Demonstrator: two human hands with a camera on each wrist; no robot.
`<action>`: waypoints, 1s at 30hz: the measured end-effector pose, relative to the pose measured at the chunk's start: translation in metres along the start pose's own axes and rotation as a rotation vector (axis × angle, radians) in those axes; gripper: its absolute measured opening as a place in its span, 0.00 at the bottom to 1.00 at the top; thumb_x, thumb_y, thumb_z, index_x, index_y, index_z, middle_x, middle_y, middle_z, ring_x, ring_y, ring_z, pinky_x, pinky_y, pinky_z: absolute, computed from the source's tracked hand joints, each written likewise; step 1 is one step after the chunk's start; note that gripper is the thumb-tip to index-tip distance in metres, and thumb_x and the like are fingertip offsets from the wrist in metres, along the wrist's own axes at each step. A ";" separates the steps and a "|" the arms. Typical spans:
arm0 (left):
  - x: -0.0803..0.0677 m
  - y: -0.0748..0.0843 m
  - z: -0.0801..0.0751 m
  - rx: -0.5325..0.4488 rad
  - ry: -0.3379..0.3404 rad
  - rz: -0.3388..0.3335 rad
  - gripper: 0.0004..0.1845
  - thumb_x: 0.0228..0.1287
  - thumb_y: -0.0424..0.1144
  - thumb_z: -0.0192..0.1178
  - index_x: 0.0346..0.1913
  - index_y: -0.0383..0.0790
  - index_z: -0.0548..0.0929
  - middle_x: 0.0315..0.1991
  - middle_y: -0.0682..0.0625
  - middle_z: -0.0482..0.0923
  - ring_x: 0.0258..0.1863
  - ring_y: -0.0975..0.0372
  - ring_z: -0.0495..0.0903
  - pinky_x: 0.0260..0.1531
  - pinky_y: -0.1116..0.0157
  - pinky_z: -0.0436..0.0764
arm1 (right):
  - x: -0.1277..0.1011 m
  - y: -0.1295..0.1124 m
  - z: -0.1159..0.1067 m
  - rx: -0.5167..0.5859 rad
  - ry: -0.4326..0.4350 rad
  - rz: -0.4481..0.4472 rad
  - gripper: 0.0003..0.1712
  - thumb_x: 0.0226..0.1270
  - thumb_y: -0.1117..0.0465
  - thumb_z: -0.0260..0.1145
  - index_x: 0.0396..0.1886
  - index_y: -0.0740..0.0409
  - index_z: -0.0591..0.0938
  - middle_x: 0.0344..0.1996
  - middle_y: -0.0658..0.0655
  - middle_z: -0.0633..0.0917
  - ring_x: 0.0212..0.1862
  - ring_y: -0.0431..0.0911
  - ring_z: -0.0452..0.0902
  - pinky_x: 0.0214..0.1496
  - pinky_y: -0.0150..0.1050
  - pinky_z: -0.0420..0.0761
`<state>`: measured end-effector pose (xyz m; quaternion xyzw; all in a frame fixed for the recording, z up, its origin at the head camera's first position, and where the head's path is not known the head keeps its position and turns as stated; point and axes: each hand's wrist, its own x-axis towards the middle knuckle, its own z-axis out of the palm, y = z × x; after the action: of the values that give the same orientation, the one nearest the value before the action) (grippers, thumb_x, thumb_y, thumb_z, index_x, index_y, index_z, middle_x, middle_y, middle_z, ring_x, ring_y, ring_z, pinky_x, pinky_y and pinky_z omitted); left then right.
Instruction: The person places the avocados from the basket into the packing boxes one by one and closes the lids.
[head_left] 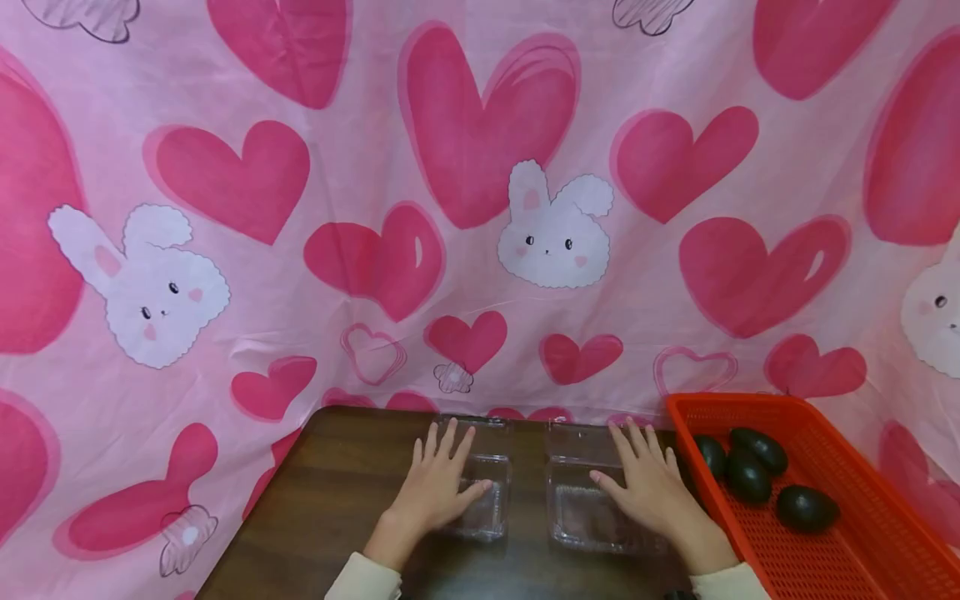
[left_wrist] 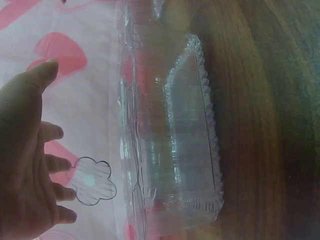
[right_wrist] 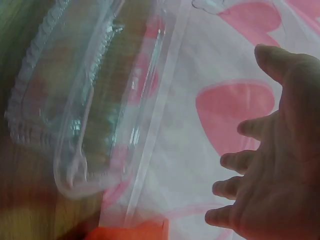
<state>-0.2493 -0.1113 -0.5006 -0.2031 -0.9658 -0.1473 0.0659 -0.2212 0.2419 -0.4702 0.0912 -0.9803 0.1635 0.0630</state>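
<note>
Two clear plastic clamshell boxes lie side by side on the brown table, lids folded back toward the cloth. Over the left clear box [head_left: 487, 500] my left hand [head_left: 437, 482] is spread, its thumb overlapping the box in the head view. The right clear box [head_left: 581, 508] is partly covered by my right hand [head_left: 651, 486], fingers also spread. In the left wrist view the left hand [left_wrist: 27, 155] appears beside the ridged box [left_wrist: 190, 135], with nothing in its grasp. The right wrist view has the right hand [right_wrist: 275, 150] apart from its box [right_wrist: 75, 90], also holding nothing.
To the right stands an orange-red plastic basket [head_left: 870, 567] holding several dark green avocados [head_left: 807, 509]. A pink cloth [head_left: 465, 283] with hearts and rabbits hangs behind the wooden table [head_left: 322, 492].
</note>
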 end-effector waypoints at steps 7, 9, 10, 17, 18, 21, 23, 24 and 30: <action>-0.001 -0.002 -0.008 -0.008 -0.008 0.002 0.48 0.66 0.70 0.55 0.82 0.48 0.58 0.82 0.37 0.51 0.80 0.33 0.48 0.75 0.30 0.54 | -0.005 0.011 -0.021 -0.026 0.041 0.005 0.55 0.66 0.31 0.64 0.80 0.63 0.61 0.77 0.76 0.60 0.76 0.78 0.49 0.69 0.85 0.49; 0.000 -0.003 -0.010 -0.005 -0.004 0.004 0.48 0.67 0.70 0.56 0.82 0.48 0.58 0.82 0.37 0.52 0.80 0.34 0.48 0.76 0.31 0.54 | -0.006 0.016 -0.029 -0.030 0.051 0.010 0.56 0.66 0.32 0.65 0.80 0.63 0.60 0.77 0.76 0.59 0.75 0.79 0.50 0.68 0.86 0.48; 0.000 -0.003 -0.011 -0.004 -0.002 0.006 0.48 0.67 0.69 0.56 0.82 0.48 0.58 0.82 0.37 0.51 0.80 0.34 0.48 0.76 0.31 0.54 | -0.007 0.018 -0.033 -0.035 0.050 0.016 0.56 0.66 0.32 0.65 0.80 0.63 0.60 0.77 0.76 0.58 0.75 0.79 0.50 0.67 0.86 0.48; -0.004 -0.009 -0.015 0.000 0.012 -0.013 0.48 0.67 0.69 0.56 0.82 0.47 0.58 0.82 0.37 0.51 0.80 0.33 0.48 0.76 0.31 0.54 | -0.014 0.036 -0.052 -0.052 0.045 0.021 0.56 0.68 0.32 0.64 0.81 0.62 0.57 0.78 0.76 0.56 0.74 0.80 0.51 0.65 0.87 0.49; -0.005 -0.010 -0.016 0.002 0.015 -0.017 0.48 0.67 0.69 0.56 0.82 0.47 0.59 0.82 0.37 0.52 0.80 0.33 0.48 0.76 0.31 0.54 | -0.014 0.039 -0.054 -0.050 0.041 0.023 0.56 0.68 0.32 0.63 0.82 0.61 0.56 0.78 0.76 0.56 0.74 0.80 0.51 0.66 0.87 0.48; -0.007 -0.013 -0.018 0.001 0.018 -0.023 0.47 0.67 0.68 0.57 0.81 0.47 0.59 0.82 0.36 0.52 0.80 0.33 0.49 0.76 0.32 0.55 | -0.017 0.046 -0.059 -0.046 0.021 0.032 0.57 0.69 0.31 0.62 0.83 0.61 0.53 0.78 0.77 0.54 0.74 0.80 0.50 0.66 0.86 0.48; -0.008 -0.016 -0.018 -0.003 0.018 -0.028 0.47 0.67 0.68 0.58 0.81 0.46 0.59 0.82 0.36 0.52 0.80 0.33 0.49 0.75 0.31 0.55 | -0.019 0.053 -0.063 -0.044 0.009 0.034 0.58 0.69 0.30 0.61 0.83 0.61 0.52 0.78 0.77 0.54 0.75 0.80 0.49 0.66 0.86 0.48; -0.008 -0.017 -0.018 -0.008 0.020 -0.030 0.47 0.67 0.67 0.58 0.81 0.46 0.59 0.82 0.36 0.52 0.79 0.33 0.49 0.75 0.31 0.55 | -0.019 0.056 -0.065 -0.044 0.005 0.034 0.58 0.69 0.30 0.61 0.83 0.61 0.52 0.78 0.77 0.53 0.75 0.79 0.48 0.66 0.86 0.48; -0.014 -0.026 -0.017 -0.030 0.028 -0.073 0.46 0.69 0.65 0.59 0.81 0.46 0.60 0.82 0.36 0.52 0.79 0.33 0.50 0.75 0.31 0.56 | -0.019 0.080 -0.074 -0.075 -0.014 0.016 0.58 0.69 0.31 0.62 0.82 0.65 0.54 0.78 0.78 0.54 0.75 0.78 0.49 0.66 0.85 0.52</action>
<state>-0.2462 -0.1443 -0.4936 -0.1667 -0.9692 -0.1671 0.0710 -0.2113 0.3436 -0.4280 0.0820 -0.9868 0.1265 0.0584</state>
